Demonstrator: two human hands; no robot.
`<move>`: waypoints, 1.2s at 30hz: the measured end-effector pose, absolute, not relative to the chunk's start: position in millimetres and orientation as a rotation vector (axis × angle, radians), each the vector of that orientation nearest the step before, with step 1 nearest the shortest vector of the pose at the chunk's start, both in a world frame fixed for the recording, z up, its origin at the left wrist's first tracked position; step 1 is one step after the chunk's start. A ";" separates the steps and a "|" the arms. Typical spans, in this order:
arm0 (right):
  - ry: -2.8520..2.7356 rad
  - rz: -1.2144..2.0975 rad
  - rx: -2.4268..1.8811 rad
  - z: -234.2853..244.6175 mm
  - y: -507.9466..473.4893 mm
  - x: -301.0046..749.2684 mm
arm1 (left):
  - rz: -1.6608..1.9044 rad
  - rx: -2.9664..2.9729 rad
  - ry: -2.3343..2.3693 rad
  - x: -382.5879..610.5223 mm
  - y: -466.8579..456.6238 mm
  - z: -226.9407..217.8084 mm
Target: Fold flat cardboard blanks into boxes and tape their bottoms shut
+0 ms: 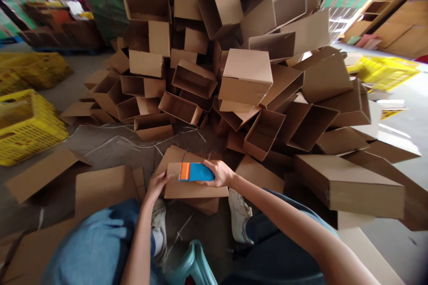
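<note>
In my right hand [219, 173] is a blue tape dispenser [200, 172] with an orange front end, its fingers wrapped round the blue body. The dispenser lies over the upper face of a cardboard box [197, 190] between my feet. At the box's left edge rests my left hand [159, 183], its fingers against the cardboard; how firmly they grip is not clear. Beneath this box are more brown cardboard flaps or sheets [174, 153].
A tall heap of open cardboard boxes [194, 78] rises ahead. Yellow plastic crates [31, 120] stand at left, another yellow crate [384, 73] at right. Flattened cardboard [103, 187] lies beside my left knee. A teal plastic object [194, 262] is between my legs.
</note>
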State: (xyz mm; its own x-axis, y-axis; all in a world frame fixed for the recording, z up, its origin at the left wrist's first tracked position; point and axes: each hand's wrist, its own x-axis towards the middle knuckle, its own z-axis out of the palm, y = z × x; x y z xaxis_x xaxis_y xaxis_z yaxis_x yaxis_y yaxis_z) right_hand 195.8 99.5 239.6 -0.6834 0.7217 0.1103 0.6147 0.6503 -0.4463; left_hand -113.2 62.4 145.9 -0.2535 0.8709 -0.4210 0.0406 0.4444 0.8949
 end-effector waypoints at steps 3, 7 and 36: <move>-2.597 0.539 -1.060 238.0 97.6 196.4 | 0.904 0.784 1.606 -119.9 59.7 148.5; -2.590 0.532 -1.074 236.7 96.2 196.1 | 0.949 0.873 1.617 -123.9 62.0 143.4; -2.596 0.517 -1.059 245.7 89.4 189.0 | 0.681 1.039 2.295 -61.9 111.2 165.0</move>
State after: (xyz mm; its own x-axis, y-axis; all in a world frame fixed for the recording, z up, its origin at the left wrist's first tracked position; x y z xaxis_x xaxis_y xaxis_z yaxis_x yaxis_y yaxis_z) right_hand 189.0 89.4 245.7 -0.6881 0.7142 0.1285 0.6104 0.6654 -0.4298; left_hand -61.9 111.2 165.0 -0.5665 0.7844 -0.2528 0.5197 0.5781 0.6291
